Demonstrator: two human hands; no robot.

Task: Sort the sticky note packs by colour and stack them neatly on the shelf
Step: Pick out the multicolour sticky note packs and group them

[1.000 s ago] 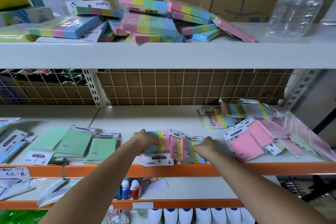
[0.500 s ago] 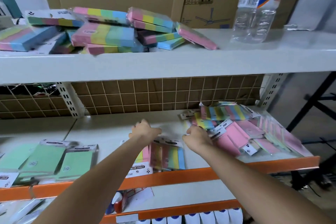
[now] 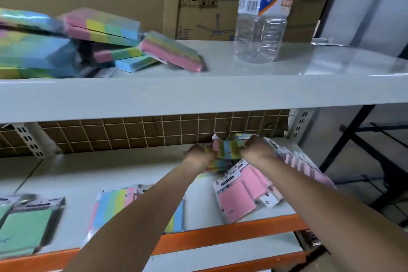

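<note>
Rainbow-striped, plastic-wrapped sticky note packs (image 3: 227, 150) are sitting right of frame centre, gripped between left hand (image 3: 198, 157) and right hand (image 3: 257, 149), fingers curled. Bare white shelf surface (image 3: 106, 172) is lying open at centre-left.

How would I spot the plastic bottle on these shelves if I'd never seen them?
Look to the upper white shelf, right of the heap of rainbow pad blocks. The plastic bottle stands upright there, apart from the heap. It is the only clear, tall thing on that shelf, wearing a white and blue label.
</note>
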